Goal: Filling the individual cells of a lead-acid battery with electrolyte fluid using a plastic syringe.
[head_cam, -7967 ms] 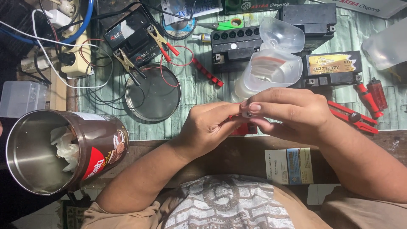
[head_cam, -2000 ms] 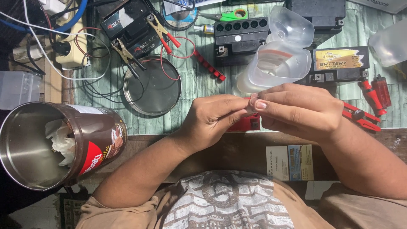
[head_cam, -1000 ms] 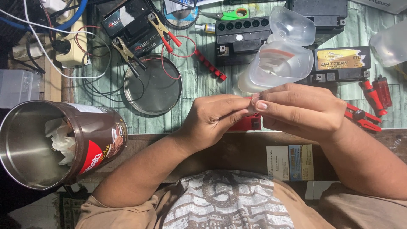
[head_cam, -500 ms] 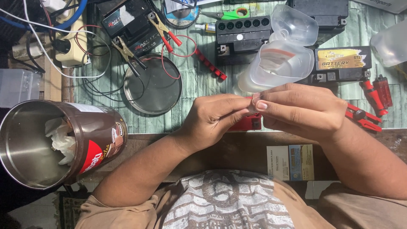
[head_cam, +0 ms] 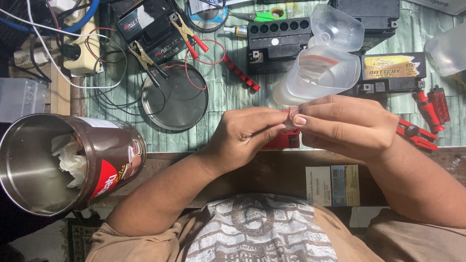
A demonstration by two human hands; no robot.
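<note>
My left hand (head_cam: 245,136) and my right hand (head_cam: 347,126) meet above the front edge of the workbench, fingertips pinched together on a small red part (head_cam: 290,119) that is mostly hidden between them. Below the fingers sits a red block-shaped object (head_cam: 286,140), partly covered. Just behind my right hand lies a clear plastic container (head_cam: 320,73) on its side.
A brown metal can (head_cam: 58,162) with crumpled tissue inside stands at the left. A round metal lid (head_cam: 175,97), small black batteries (head_cam: 276,41) with red and black clip leads, red pliers (head_cam: 415,133), green scissors and a power strip (head_cam: 82,48) crowd the bench.
Both hands stay pinched together in nearly the same spot; only slight finger movement and a small shift of the view since the earliest frame.
</note>
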